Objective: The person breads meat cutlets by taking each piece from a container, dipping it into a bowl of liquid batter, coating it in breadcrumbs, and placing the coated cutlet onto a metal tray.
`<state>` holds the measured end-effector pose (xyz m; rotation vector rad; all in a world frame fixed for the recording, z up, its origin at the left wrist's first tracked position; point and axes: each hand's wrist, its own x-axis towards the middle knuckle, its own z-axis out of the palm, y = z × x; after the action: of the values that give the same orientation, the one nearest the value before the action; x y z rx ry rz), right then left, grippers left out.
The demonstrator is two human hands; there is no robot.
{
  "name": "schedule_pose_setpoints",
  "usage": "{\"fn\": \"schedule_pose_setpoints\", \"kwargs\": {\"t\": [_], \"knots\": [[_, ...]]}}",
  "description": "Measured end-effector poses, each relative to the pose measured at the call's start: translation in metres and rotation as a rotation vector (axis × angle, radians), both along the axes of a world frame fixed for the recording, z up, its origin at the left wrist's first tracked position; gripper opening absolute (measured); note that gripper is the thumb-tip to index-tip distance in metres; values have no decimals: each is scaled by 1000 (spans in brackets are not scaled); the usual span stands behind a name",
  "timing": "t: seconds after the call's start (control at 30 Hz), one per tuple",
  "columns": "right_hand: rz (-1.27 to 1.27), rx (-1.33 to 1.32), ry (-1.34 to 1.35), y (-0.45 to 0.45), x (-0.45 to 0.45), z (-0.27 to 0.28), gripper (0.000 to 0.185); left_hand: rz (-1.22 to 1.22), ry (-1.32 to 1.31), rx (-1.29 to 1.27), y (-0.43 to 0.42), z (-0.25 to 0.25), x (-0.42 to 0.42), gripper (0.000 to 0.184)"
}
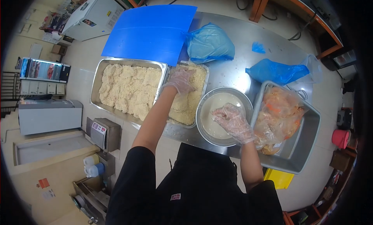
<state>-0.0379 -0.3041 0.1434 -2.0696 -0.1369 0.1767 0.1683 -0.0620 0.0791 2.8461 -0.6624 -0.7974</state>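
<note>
My left hand (181,80), in a clear plastic glove, lies in a metal tray of pale breadcrumbs (187,108) with its fingers spread on the crumbs. Over a round metal bowl (200,126) of whitish batter (211,124) is my right hand (233,122), gloved too. Its fingers are curled in toward the thumb, and nothing shows in them. Left of the crumbs, a deep metal pan (94,83) holds crumb-coated pieces (128,89) packed close together. To the right, a grey tub (309,147) contains a clear plastic bag (278,116) of orange-tinted raw pieces.
A blue board (149,31) lies behind the pan on the steel table (237,34). A filled blue bag (211,44) and a crumpled blue bag (276,71) rest farther back. A scale (103,133) stands off to the left, and a yellow container (278,179) is below the tub.
</note>
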Motion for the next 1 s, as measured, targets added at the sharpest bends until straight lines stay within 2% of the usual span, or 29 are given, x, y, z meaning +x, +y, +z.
{"fn": "schedule_pose_setpoints", "kwargs": {"t": [0.1, 0.17, 0.2, 0.27, 0.4, 0.5, 0.57, 0.7, 0.8, 0.87, 0.9, 1.0], "knots": [[7, 17, 50, -1, 1, 0, 21, -71, 56, 11, 9, -28, 13, 98], [7, 28, 51, 0, 1, 0, 22, -113, -3, -65, 24, -67, 18, 95], [6, 33, 53, 0, 1, 0, 22, -135, -31, -103, 25, -67, 18, 93], [14, 24, 54, -1, 1, -2, 21, -146, 104, -29, 27, -66, 33, 91], [30, 18, 82, -2, 4, -2, 22, -74, 202, -54, 39, -26, 22, 90], [39, 10, 31, -1, 3, -5, 21, -25, 208, 30, 34, 38, -2, 87], [38, -14, 26, 0, 3, -7, 21, -116, 311, 1, 41, 67, -16, 84], [31, 19, 22, 3, 4, -11, 21, -37, 320, 43, 42, 55, -34, 64], [29, 3, 16, 3, 6, -7, 21, 164, -245, -27, 30, 9, -78, 64], [25, 31, 23, 1, 7, -12, 22, 100, -541, -72, 21, -48, -97, 64], [25, 47, 28, 2, 7, -12, 22, 68, -687, -91, 18, -56, -102, 65], [17, 1, 38, 1, 7, -5, 21, 103, -683, -242, 25, -70, -107, 66]]}}
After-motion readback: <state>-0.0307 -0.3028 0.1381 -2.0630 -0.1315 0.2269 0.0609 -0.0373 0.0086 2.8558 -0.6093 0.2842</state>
